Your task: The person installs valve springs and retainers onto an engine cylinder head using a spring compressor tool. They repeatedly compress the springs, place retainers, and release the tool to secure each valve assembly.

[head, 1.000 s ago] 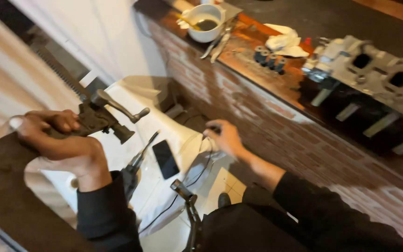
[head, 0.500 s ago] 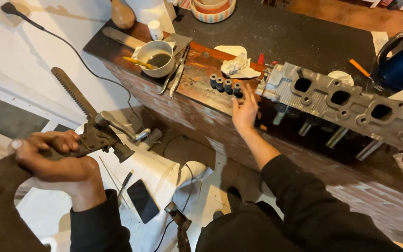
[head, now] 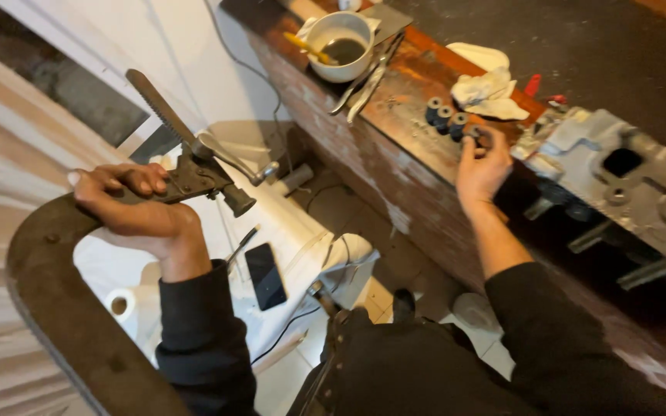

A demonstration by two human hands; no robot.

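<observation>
On the bench (head: 395, 131), a bowl (head: 342, 46) stood near the far left corner, with pliers (head: 368, 77) lying just to its right. A row of small caps (head: 447, 120) sat further right, near the front edge, behind them a crumpled rag (head: 487, 86). The right hand (head: 481, 166) touched the right end of that row. The engine head (head: 634, 181) lay at the bench's right end. Left of the bench, the left hand (head: 136, 212) gripped a clamp tool (head: 194, 166) above a phone (head: 265, 276).

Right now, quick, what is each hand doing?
Left hand: closed around the big curved metal clamp tool.
Right hand: fingers curled at the small dark round parts on the bench; whether it grips one cannot be told.
</observation>
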